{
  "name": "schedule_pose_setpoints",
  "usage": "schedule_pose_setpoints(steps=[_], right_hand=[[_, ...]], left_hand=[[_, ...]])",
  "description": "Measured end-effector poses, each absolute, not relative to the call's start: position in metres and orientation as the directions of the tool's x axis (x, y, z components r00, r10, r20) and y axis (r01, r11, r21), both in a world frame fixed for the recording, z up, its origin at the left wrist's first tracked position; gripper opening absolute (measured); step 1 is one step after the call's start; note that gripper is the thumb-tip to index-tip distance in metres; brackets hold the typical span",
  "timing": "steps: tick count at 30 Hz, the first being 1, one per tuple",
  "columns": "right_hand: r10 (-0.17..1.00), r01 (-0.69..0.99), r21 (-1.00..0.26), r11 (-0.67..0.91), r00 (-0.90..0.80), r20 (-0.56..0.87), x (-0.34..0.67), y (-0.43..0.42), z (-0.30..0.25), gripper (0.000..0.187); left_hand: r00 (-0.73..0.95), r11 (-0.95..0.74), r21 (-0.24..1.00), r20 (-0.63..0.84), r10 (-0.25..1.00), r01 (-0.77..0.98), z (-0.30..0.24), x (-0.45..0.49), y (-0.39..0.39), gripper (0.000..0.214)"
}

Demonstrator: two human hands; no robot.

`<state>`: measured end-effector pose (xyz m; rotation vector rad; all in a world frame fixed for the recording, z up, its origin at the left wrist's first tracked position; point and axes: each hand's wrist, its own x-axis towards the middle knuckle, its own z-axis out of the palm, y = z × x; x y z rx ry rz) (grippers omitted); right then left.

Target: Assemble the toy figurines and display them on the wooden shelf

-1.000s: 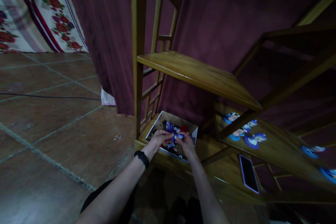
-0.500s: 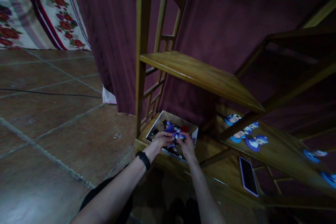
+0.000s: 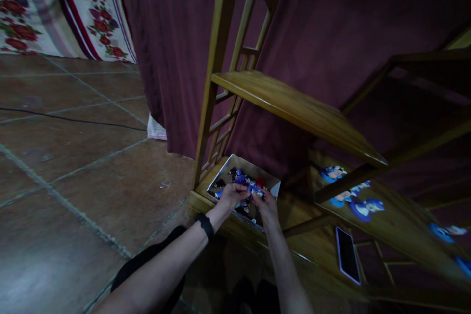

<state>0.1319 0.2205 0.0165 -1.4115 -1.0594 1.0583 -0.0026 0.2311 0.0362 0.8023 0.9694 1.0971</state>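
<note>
A small blue-and-white figurine (image 3: 253, 190) is pinched between my two hands, just above an open cardboard box (image 3: 271, 185). My left hand (image 3: 232, 195) grips it from the left, a dark band around that wrist. On the other side, my right hand (image 3: 265, 204) has its fingers closed on the figurine. Several more small figures, blue, black and red, lie jumbled in the box, partly covered by my hands. The box rests on the bottom board of a wooden shelf unit (image 3: 294, 103).
Several blue figurines (image 3: 367, 209) stand on the shelf board at the right. A phone (image 3: 348, 255) lies on the lowest board. Above the box juts another shelf board, with a purple curtain (image 3: 169, 59) behind. A black cable (image 3: 73, 118) crosses the tiled floor.
The view has shifted and tilted slightly, moving the shelf to the right in the picture. Both hands stay over the box with the figurine between them.
</note>
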Motion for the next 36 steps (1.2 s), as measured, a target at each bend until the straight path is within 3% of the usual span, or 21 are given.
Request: schedule_pose_setpoints(steps=[3, 11, 16, 20, 26, 36], right_hand=[[0.972, 0.081, -0.996, -0.036, 0.235, -0.016, 0.131, 0.220, 0.018, 0.040], [0.962, 0.453, -0.886, 0.101, 0.184, 0.204, 0.135, 0.212, 0.020, 0.028], [0.942, 0.574, -0.797, 0.188, 0.124, 0.311, 0.131, 0.207, 0.035, 0.026], [0.932, 0.590, -0.782, 0.201, 0.132, 0.339, 0.128, 0.207, 0.041, 0.024], [0.925, 0.555, -0.809, 0.192, 0.175, 0.339, 0.129, 0.203, 0.041, 0.025], [0.887, 0.591, -0.721, 0.361, 0.021, 0.462, 0.117, 0.151, 0.084, 0.022]], left_hand=[[0.154, 0.251, 0.907, -0.210, 0.965, -0.338, 0.037, -0.004, 0.231, 0.022], [0.190, 0.317, 0.856, -0.259, 0.947, -0.410, 0.038, -0.011, 0.227, 0.026], [0.210, 0.382, 0.792, -0.320, 0.924, -0.475, 0.040, -0.013, 0.226, 0.029], [0.156, 0.316, 0.803, -0.275, 0.949, -0.506, 0.044, -0.009, 0.223, 0.029], [0.094, 0.151, 0.900, -0.123, 0.988, -0.409, 0.050, -0.004, 0.215, 0.024], [0.207, 0.244, 0.832, -0.159, 0.965, -0.499, 0.069, -0.014, 0.179, 0.027]])
